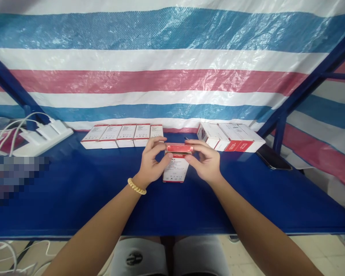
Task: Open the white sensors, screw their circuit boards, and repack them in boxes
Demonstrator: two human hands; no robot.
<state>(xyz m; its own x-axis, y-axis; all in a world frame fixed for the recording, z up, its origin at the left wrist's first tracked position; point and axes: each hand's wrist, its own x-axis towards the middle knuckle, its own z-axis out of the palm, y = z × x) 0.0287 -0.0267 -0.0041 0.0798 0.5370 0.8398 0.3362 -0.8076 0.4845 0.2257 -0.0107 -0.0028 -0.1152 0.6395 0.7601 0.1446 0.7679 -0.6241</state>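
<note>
A small white and red cardboard box (pixel 175 170) stands upright on the blue table in front of me, printed side facing me. Its red top flap (pixel 179 148) is raised along the upper edge. My left hand (pixel 154 160) grips the box's upper left corner, thumb on the near face and fingers behind. On the upper right corner, my right hand (pixel 204 160) holds it in the same way, thumb in front. The fingers partly cover the top, and the inside of the box cannot be seen.
A row of several white boxes (pixel 126 132) lies at the back left, and more white and red boxes (pixel 232 138) at the back right. A dark phone (pixel 274 158) rests on the blue table (pixel 178 214) at right. A white power strip (pixel 43 140) with plugs stands at left.
</note>
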